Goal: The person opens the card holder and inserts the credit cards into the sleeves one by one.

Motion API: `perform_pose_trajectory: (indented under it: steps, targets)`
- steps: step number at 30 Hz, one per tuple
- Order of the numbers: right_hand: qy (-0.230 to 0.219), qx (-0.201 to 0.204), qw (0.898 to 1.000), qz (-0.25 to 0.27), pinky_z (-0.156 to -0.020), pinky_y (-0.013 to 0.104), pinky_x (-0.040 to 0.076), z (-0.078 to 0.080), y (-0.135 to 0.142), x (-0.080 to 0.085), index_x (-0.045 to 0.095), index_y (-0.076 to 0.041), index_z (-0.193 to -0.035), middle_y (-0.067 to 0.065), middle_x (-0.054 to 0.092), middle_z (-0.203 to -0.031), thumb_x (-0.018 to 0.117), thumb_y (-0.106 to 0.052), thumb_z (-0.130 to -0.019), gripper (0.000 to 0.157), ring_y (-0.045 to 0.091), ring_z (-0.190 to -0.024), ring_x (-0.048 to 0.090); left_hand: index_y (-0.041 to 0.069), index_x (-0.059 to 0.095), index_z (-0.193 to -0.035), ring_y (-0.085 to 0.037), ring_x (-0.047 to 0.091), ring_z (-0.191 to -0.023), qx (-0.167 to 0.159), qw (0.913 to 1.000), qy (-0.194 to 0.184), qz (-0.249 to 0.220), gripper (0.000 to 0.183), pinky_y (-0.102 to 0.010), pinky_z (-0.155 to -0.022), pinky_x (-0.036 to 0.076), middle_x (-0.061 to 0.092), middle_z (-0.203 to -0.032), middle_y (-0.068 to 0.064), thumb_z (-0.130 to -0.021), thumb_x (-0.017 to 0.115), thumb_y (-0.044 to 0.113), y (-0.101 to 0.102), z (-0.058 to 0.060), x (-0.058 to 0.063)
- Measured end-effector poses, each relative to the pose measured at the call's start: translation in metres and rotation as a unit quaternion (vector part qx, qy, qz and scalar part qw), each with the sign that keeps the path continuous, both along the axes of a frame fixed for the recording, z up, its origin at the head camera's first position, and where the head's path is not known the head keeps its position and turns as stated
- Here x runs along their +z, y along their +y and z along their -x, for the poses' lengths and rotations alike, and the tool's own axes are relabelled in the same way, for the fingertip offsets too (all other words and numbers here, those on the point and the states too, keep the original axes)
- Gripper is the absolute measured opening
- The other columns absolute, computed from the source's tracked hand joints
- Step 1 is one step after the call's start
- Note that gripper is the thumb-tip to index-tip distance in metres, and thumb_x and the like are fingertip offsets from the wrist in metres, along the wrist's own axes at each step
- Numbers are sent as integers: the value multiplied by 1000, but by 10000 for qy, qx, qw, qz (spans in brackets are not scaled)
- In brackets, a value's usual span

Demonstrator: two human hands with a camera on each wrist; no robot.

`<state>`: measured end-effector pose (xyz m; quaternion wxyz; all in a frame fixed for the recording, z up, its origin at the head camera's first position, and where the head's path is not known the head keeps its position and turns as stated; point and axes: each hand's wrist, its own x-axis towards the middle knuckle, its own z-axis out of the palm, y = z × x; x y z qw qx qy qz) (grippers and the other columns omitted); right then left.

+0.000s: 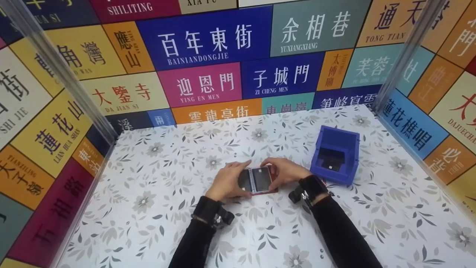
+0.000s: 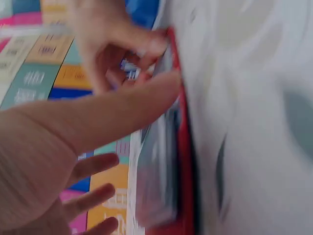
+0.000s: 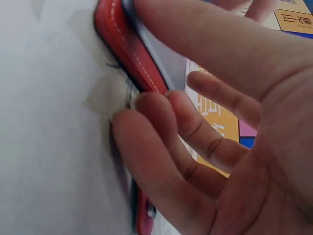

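Note:
A small red card holder (image 1: 275,175) with clear plastic sleeves (image 1: 261,179) lies spread open on the table between both hands. My left hand (image 1: 225,181) is at its left side. In the left wrist view the straight thumb (image 2: 146,98) touches the red edge, while several fingers stretch out spread beyond the sleeves; the index finger is hidden. My right hand (image 1: 288,171) grips the right side, thumb on the sleeve side and fingers curled at the edge. White stitching runs along the red cover (image 3: 139,63) in the right wrist view.
A blue plastic bin (image 1: 334,178) stands to the right of the right hand, with a dark flat item (image 1: 331,159) inside. The table has a white floral cover (image 1: 156,223). Panels with colourful lettering (image 1: 204,41) enclose the back and sides.

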<state>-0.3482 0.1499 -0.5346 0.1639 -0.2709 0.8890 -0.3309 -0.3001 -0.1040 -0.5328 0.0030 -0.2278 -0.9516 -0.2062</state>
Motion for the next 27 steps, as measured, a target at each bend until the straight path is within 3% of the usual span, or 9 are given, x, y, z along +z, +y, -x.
perform_pose_trajectory:
  steps: [3, 6, 11, 14, 18, 22, 25, 27]
  targets:
    - [-247, -147, 9994, 191, -72, 30, 49, 2, 0, -4, 62, -9, -130, 11, 65, -92, 96, -11, -65, 73, 17, -78, 58, 18, 47, -156, -33, 53, -137, 41, 9986, -522, -114, 112, -50, -115, 44, 58, -150, -8, -60, 100, 37, -14, 6, -3]
    - [-361, -390, 9975, 467, -72, 27, 46, 5, -2, -9, 65, -5, -120, 6, 62, -89, 92, -13, -73, 55, 14, -77, 56, 16, 48, -156, -31, 54, -137, 71, 9967, -779, -208, 110, -47, -115, 44, 57, -151, -6, -61, 99, 39, -18, 10, -7]
    - [-794, -1097, 9865, 924, -62, 22, 42, 7, -9, -13, 70, -4, -103, -5, 55, -79, 81, -24, -89, 27, 9, -69, 50, 17, 49, -155, -28, 55, -135, 135, 9960, -835, -286, 110, -46, -115, 44, 58, -151, -3, -60, 100, 39, -18, 11, -8]
    - [-1188, -1534, 9738, 1185, -51, 20, 38, 7, -14, -13, 70, -9, -94, -9, 53, -72, 77, -29, -93, 21, 6, -58, 46, 18, 49, -155, -27, 56, -133, 160, 9957, -850, -328, 111, -45, -115, 44, 58, -150, -1, -59, 101, 39, -18, 10, -7]
    - [-1364, -1748, 9624, 1567, -41, 21, 32, 5, -20, -10, 68, -10, -86, -10, 47, -57, 74, -28, -96, 22, 5, -44, 37, 19, 49, -155, -26, 57, -132, 205, 9956, -850, -335, 110, -44, -114, 44, 59, -149, 0, -59, 101, 38, -19, 10, -7]
    - [-1103, -1512, 9680, 1674, -38, 22, 39, 2, -23, -5, 75, -7, -92, -6, 52, -50, 69, -28, -100, 24, 6, -38, 44, 20, 44, -158, -28, 57, -132, 210, 9955, -839, -381, 116, -46, -114, 45, 59, -149, -3, -58, 101, 40, -21, 10, -7]
    - [-1266, -863, 9711, 1833, -44, 24, 50, -1, -27, -3, 76, -4, -114, 5, 75, -73, 61, -29, -105, 30, 9, -43, 56, 21, 33, -163, -29, 53, -137, 138, 9951, -857, -475, 129, -48, -114, 44, 55, -153, -5, -56, 101, 43, -23, 11, -7]
    - [-1494, -277, 9711, 1842, -47, 25, 54, -4, -30, -2, 71, -3, -126, 12, 80, -99, 57, -28, -107, 35, 10, -48, 62, 23, 24, -166, -28, 50, -141, 76, 9936, -930, -632, 138, -47, -116, 43, 50, -157, -5, -54, 102, 45, -26, 11, -7]
